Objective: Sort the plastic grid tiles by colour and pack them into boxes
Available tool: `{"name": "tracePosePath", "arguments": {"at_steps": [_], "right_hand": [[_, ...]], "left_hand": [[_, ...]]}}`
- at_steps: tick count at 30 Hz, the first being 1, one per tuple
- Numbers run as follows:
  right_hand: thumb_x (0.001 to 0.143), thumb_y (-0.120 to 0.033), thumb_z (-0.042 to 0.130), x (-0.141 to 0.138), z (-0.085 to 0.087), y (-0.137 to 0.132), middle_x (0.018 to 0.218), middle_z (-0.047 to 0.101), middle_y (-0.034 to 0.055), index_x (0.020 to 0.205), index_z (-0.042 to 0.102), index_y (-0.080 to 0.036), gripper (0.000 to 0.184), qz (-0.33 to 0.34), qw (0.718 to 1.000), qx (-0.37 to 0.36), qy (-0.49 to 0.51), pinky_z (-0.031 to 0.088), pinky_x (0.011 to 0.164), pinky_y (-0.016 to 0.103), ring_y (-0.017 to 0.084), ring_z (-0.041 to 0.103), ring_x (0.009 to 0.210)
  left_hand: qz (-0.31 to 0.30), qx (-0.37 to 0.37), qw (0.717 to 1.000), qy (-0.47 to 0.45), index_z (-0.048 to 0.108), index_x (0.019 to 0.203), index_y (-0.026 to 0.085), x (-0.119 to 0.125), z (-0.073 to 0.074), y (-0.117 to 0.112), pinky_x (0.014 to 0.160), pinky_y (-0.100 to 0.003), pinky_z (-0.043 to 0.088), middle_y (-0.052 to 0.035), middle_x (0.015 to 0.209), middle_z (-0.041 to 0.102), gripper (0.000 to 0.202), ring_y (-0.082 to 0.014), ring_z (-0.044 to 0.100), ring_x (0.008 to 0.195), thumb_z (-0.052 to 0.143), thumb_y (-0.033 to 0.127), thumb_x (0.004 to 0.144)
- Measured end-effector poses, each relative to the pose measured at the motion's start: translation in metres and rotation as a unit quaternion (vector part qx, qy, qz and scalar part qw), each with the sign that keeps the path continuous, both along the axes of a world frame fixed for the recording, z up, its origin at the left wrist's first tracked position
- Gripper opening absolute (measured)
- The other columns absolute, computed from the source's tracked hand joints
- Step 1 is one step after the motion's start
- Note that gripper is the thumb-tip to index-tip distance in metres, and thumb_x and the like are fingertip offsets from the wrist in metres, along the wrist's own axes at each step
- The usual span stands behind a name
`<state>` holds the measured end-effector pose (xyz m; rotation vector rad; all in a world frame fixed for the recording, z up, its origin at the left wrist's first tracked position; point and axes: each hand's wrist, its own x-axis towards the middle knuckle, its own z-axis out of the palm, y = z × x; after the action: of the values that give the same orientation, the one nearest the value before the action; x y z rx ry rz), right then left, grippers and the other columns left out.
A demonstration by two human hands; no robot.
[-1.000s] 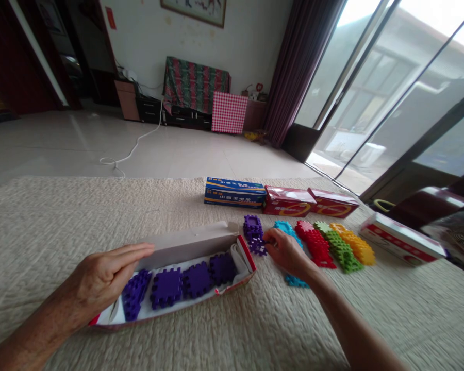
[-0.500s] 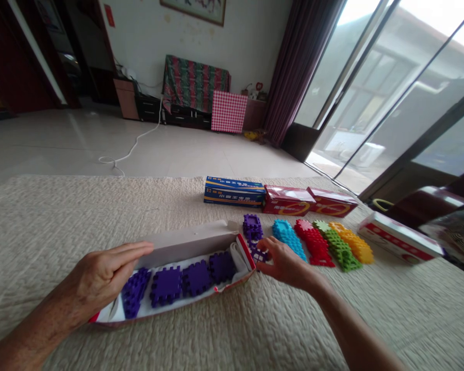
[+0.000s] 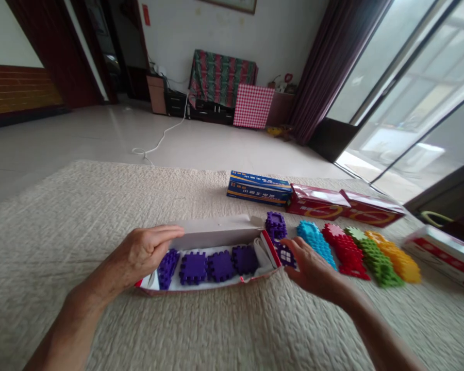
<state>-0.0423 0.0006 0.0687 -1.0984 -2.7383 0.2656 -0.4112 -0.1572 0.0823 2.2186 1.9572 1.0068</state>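
Observation:
A long open cardboard box with white lining holds several purple interlocking plastic tiles laid in a row. My left hand is at the box's left end, fingers stretched out together, palm facing inward and nothing visible in it. Just beyond the box's right end, my right hand has thumb and fingers around a purple window-patterned tile. Behind that tile lies a row of purple tiles. My fingers partly hide where they touch the tile.
Right of my right hand lie rows of blue tiles, red tiles, green tiles and yellow tiles. A blue box and two red boxes stand behind. Another white-and-red box sits far right on the quilted cover.
The view has turned left, so the scene sits further right. The window-patterned tile at my right hand shows more of its face. My left hand stays at the box's left end.

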Motion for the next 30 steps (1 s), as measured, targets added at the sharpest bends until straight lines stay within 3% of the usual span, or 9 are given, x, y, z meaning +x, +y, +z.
{"name": "tracePosePath", "arguments": {"at_steps": [3, 5, 8, 14, 22, 30], "right_hand": [[0.077, -0.024, 0.058, 0.005, 0.013, 0.009, 0.113, 0.055, 0.0149, 0.122, 0.050, -0.018, 0.046, -0.041, 0.995, 0.065, 0.057, 0.050, 0.085, 0.046, 0.028, 0.060, 0.098], [0.078, -0.032, 0.060, 0.000, 0.025, 0.009, 0.117, 0.056, 0.0145, 0.123, 0.049, -0.020, 0.048, -0.034, 0.991, 0.094, 0.093, 0.051, 0.085, 0.047, 0.029, 0.059, 0.101], [0.081, -0.036, 0.061, -0.023, 0.042, -0.003, 0.120, 0.058, 0.0120, 0.127, 0.048, -0.024, 0.049, 0.033, 0.988, 0.090, 0.123, 0.051, 0.087, 0.046, 0.029, 0.059, 0.105], [0.080, -0.030, 0.065, -0.093, 0.061, -0.035, 0.122, 0.058, 0.0094, 0.124, 0.052, -0.022, 0.047, 0.188, 0.977, 0.008, 0.101, 0.049, 0.092, 0.039, 0.023, 0.057, 0.109], [0.080, -0.028, 0.064, -0.151, 0.060, -0.045, 0.109, 0.062, 0.0066, 0.118, 0.057, -0.022, 0.039, 0.325, 0.944, -0.052, 0.002, 0.052, 0.082, 0.032, 0.020, 0.061, 0.093], [0.078, -0.024, 0.064, -0.168, 0.055, -0.051, 0.102, 0.064, 0.0057, 0.108, 0.061, -0.022, 0.030, 0.352, 0.934, -0.060, 0.014, 0.052, 0.075, 0.030, 0.019, 0.062, 0.085]], "left_hand": [[0.001, 0.002, 1.000, -0.003, 0.072, 0.101, 0.024, 0.002, 0.002, -0.001, 0.093, -0.032, 0.054, 0.0006, 0.107, 0.072, 0.037, -0.0151, 0.068, 0.098, 0.042, 0.014, 0.080], [-0.006, 0.006, 1.000, -0.008, 0.072, 0.101, 0.022, 0.002, 0.003, -0.002, 0.092, -0.030, 0.055, 0.0003, 0.106, 0.072, 0.041, -0.0140, 0.068, 0.097, 0.040, 0.010, 0.078], [-0.006, -0.002, 1.000, -0.013, 0.070, 0.105, 0.022, 0.001, 0.004, -0.003, 0.094, -0.029, 0.054, 0.0007, 0.109, 0.071, 0.046, -0.0129, 0.067, 0.100, 0.037, 0.006, 0.076], [-0.008, -0.004, 1.000, -0.004, 0.069, 0.108, 0.021, 0.001, 0.013, -0.007, 0.095, -0.029, 0.053, -0.0002, 0.111, 0.071, 0.048, -0.0127, 0.066, 0.103, 0.037, 0.003, 0.077], [-0.024, 0.003, 1.000, -0.002, 0.070, 0.104, 0.022, 0.003, 0.018, -0.009, 0.093, -0.030, 0.053, 0.0004, 0.104, 0.073, 0.049, -0.0130, 0.066, 0.099, 0.036, 0.000, 0.077], [-0.043, -0.014, 0.999, -0.009, 0.071, 0.098, 0.021, 0.006, 0.019, -0.008, 0.089, -0.029, 0.054, -0.0004, 0.098, 0.073, 0.045, -0.0137, 0.067, 0.096, 0.036, 0.000, 0.078]]}}
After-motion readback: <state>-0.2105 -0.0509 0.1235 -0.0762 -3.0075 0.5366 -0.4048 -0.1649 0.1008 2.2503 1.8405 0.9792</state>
